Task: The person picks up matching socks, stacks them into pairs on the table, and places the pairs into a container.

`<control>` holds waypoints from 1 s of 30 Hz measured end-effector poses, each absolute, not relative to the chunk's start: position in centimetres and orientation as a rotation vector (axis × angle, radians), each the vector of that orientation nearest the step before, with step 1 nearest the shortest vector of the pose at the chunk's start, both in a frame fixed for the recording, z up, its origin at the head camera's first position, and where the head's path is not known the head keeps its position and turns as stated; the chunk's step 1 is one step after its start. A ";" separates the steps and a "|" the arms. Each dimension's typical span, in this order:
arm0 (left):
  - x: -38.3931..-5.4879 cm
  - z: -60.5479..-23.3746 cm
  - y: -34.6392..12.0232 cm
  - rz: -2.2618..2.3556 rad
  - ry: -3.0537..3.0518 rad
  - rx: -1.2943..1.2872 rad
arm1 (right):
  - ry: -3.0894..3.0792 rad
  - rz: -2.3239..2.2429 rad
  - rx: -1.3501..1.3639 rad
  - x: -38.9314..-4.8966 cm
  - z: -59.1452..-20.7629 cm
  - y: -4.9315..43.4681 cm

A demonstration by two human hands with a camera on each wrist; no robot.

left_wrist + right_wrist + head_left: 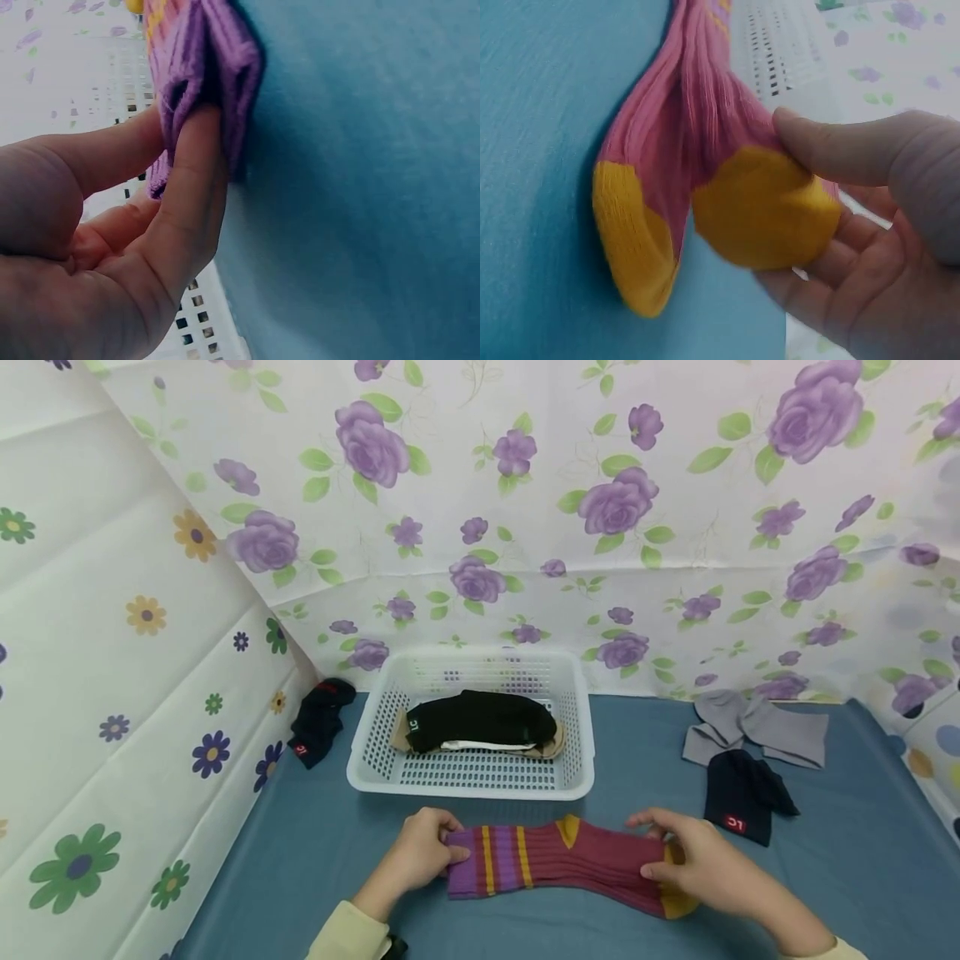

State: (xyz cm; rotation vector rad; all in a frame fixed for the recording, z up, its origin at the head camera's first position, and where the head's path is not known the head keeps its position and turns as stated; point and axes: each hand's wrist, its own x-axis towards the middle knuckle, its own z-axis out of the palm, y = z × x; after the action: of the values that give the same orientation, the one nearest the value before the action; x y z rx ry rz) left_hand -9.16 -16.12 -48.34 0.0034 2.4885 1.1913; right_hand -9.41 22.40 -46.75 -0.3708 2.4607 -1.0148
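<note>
A pair of maroon socks (pixel 600 864) with purple and yellow striped cuffs and yellow toes lies sideways, one sock over the other, in front of the basket. My left hand (pixel 422 853) pinches the purple cuff (pixel 180 82) of one sock between thumb and fingers; the layered cuff edges show in the left wrist view. At the other end, my right hand (pixel 701 867) grips the yellow toe (pixel 761 214) of the upper sock. That toe is lifted apart from the lower sock's yellow toe (pixel 634 240), which lies against the blue cloth.
Behind the socks stands a white plastic basket (pixel 468 791) holding a black sock (pixel 480 720) over beige and white ones. Dark socks (pixel 318 720) lie left of it. Grey socks (pixel 787 735) and navy socks (pixel 738 789) lie at right. Flowered sheets (pixel 525 527) wall the back and sides.
</note>
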 end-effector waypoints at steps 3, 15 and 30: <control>-9.0 -48.5 -16.2 1.196 2.501 -0.024 | 2.459 -1.028 -0.346 -9.2 -46.7 22.7; -8.8 -48.7 -16.2 1.132 2.603 -0.071 | 2.604 -0.737 -0.042 -8.8 -50.1 22.3; -8.7 -47.9 -15.3 0.945 2.805 -0.019 | 2.741 -0.581 -0.081 -8.4 -46.4 22.7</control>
State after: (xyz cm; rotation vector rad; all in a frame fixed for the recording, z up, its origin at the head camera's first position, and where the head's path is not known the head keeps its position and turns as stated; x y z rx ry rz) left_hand -8.74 -15.26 -47.88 -0.0194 2.8050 0.9452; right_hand -8.37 22.65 -46.39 -0.0807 2.7413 -0.5814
